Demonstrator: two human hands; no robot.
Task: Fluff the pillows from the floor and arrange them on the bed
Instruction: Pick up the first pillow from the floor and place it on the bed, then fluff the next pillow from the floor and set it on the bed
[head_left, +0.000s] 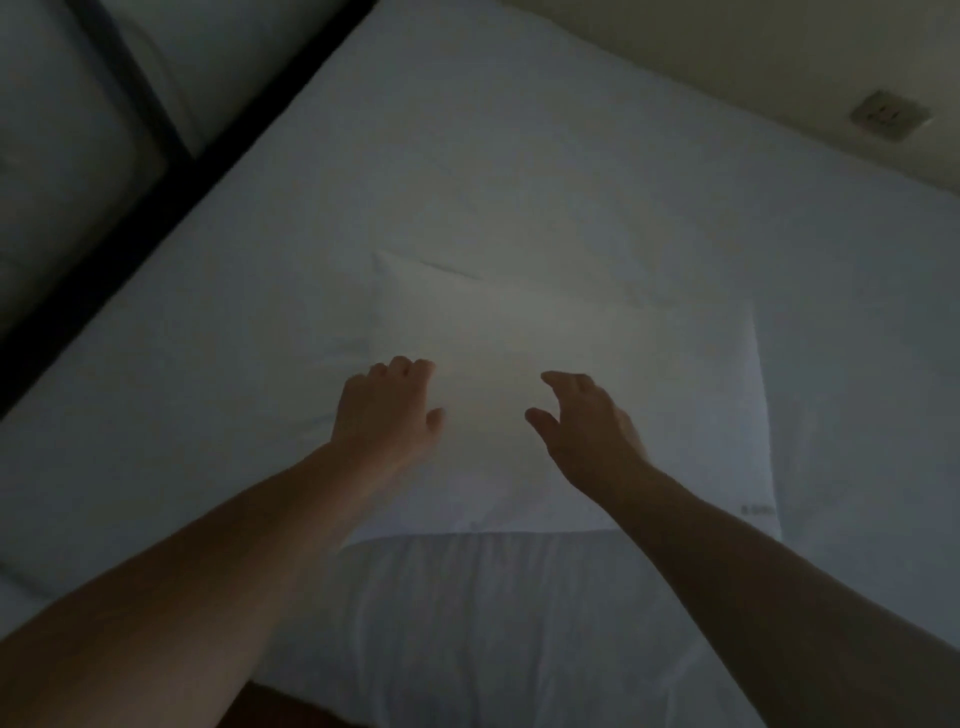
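Two bare hands reach forward over a white pillow (571, 374) that lies flat on the bed (467, 130). The left hand (387, 408) rests palm down on the pillow's left part, its fingers curled loosely with the knuckles up; it grips nothing that can be seen. The right hand (582, 426) is just beside it, fingers spread and slightly bent, thumb out to the left, holding nothing; whether it touches the cloth cannot be told in the dim light. A second pillow (467, 623) with a faintly striped cover lies nearer the person, its far edge tucked under the first one. A dark frame bar (130, 223) runs along the bed's left edge. On the pale wall at upper right sits a wall socket (889, 114).
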